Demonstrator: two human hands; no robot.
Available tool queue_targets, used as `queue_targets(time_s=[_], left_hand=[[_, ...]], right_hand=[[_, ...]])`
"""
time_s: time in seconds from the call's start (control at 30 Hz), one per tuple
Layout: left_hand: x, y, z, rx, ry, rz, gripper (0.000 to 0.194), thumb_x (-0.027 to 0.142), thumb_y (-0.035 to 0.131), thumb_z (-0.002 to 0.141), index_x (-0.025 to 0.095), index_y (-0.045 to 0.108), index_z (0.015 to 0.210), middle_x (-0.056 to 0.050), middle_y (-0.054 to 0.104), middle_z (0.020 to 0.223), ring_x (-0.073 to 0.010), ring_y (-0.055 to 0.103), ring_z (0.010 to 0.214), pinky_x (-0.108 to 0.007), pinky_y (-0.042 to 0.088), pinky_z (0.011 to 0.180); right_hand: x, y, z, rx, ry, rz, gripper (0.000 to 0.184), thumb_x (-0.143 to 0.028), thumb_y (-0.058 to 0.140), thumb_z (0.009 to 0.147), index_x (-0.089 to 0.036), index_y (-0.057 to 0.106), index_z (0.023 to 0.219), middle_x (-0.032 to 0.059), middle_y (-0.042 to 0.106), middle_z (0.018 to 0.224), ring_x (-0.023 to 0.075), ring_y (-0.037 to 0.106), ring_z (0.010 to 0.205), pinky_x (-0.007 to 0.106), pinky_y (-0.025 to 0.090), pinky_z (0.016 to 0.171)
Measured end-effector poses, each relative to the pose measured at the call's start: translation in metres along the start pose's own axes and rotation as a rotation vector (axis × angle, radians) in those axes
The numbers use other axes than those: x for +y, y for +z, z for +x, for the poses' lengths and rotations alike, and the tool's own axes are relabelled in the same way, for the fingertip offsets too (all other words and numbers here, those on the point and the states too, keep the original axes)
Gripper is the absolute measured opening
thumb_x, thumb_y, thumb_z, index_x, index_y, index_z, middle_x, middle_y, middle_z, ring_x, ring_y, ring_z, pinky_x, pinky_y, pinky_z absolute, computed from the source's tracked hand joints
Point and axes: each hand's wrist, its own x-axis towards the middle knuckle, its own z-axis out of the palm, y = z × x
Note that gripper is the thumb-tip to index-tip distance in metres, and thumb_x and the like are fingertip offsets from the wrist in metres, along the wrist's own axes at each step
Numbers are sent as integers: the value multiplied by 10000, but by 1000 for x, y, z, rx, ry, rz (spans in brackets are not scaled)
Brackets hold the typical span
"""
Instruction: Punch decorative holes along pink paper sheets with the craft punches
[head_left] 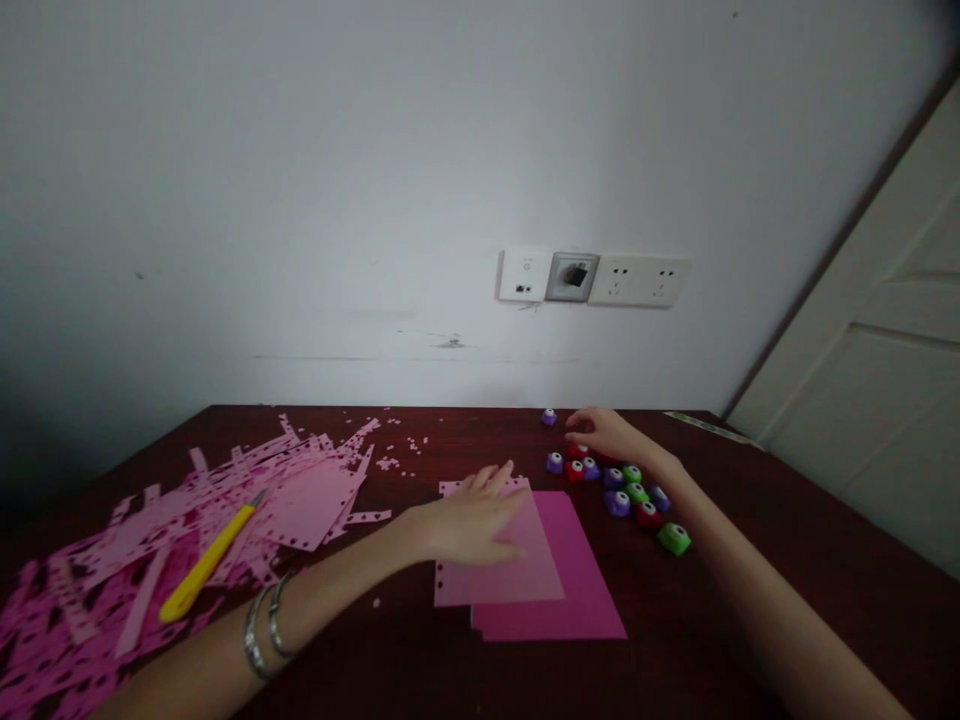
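Note:
My left hand [480, 520], with fingers spread, lies over a light pink sheet of paper [502, 580]. Dark holes run along that sheet's left and top edges. Beneath it, offset to the right, are darker pink sheets [577, 610]. At the back of the table my right hand [604, 432] is bent at the wrist, its fingers curved and apart with nothing seen between them. Just below it sits a group of small craft punches in purple, red and green, among them a red punch [574, 471] and a green punch [674, 539]. One purple punch [549, 417] stands apart, left of my right fingertips.
Pink paper strips and scraps [97, 600] with punched holes pile up on the left. A yellow-handled craft knife [210, 565] lies on them. Tiny paper bits [388, 464] are scattered behind. A ruler-like strip [712, 429] lies at the back right. Sockets [637, 281] are on the wall.

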Motion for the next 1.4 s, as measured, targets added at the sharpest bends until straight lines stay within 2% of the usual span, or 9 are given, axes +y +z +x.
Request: queue_targets(time_s=[0.1, 0.23, 0.33, 0.53, 0.8, 0.97, 1.1, 1.23, 1.4], left_hand=[[-14, -13, 12, 218, 13, -16, 555, 387, 455, 820, 154, 387, 1319, -148, 246, 1441, -296, 220, 1314, -413, 245, 1033], [-48, -25, 53, 427, -1, -92, 362, 298, 482, 797, 100, 588, 1081, -125, 599, 1095, -199, 544, 1004, -299, 395, 888], [-72, -34, 97, 377, -66, -144, 277, 245, 492, 784, 89, 638, 960, -99, 660, 919, -172, 593, 801, -278, 435, 745], [-92, -37, 178, 334, -102, -85, 242, 125, 509, 761, 54, 633, 956, -113, 661, 891, -174, 578, 798, -264, 420, 744], [-105, -32, 234, 247, 20, -96, 389, 128, 573, 727, 102, 553, 1115, -96, 614, 1085, -172, 559, 899, -244, 408, 813], [-112, -34, 250, 179, 76, -121, 300, 110, 575, 708, 151, 623, 1002, -29, 658, 967, -156, 561, 840, -234, 408, 781], [-114, -32, 250, 200, 85, -145, 231, 123, 568, 722, 124, 645, 939, -20, 653, 823, -146, 542, 747, -231, 399, 708], [-116, -34, 231, 226, 107, -172, 226, 163, 581, 733, 111, 646, 943, -1, 608, 728, -119, 496, 662, -214, 374, 633], [-121, -36, 182, 265, 132, -230, 224, 265, 608, 727, 124, 652, 894, 24, 534, 635, -98, 430, 584, -211, 326, 561]], right_hand=[[12, 1, 14, 1, 57, -11, 275, -300, 538, 771, -112, 662, 929, 100, 678, 872, 200, 603, 769, 274, 429, 703], [23, 13, 35, 21, 107, -65, 274, -303, 545, 769, -98, 670, 902, 109, 684, 860, 205, 608, 774, 267, 417, 693], [29, 22, 46, 24, 147, -64, 303, -347, 559, 762, -100, 675, 895, 101, 686, 850, 203, 609, 781, 254, 416, 679], [36, 33, 56, 6, 144, -40, 320, -363, 580, 748, -107, 680, 911, 93, 689, 870, 189, 612, 801, 229, 412, 678], [39, 40, 65, 40, 171, -142, 294, -380, 586, 749, -136, 690, 877, 113, 690, 871, 209, 619, 810, 232, 397, 642], [42, 43, 70, 25, 144, -131, 267, -366, 568, 766, -144, 691, 848, 93, 689, 815, 188, 617, 746, 227, 395, 620], [40, 40, 70, 64, 122, -142, 280, -369, 603, 744, -151, 694, 893, 112, 672, 935, 208, 604, 832, 234, 412, 660], [30, 35, 67, 99, 23, -113, 303, -362, 629, 727, -140, 698, 922, 122, 647, 1005, 213, 586, 871, 240, 424, 719], [2, 34, 61, 48, -159, -36, 258, -319, 644, 707, -157, 717, 894, 77, 653, 912, 177, 572, 787, 229, 422, 714]])
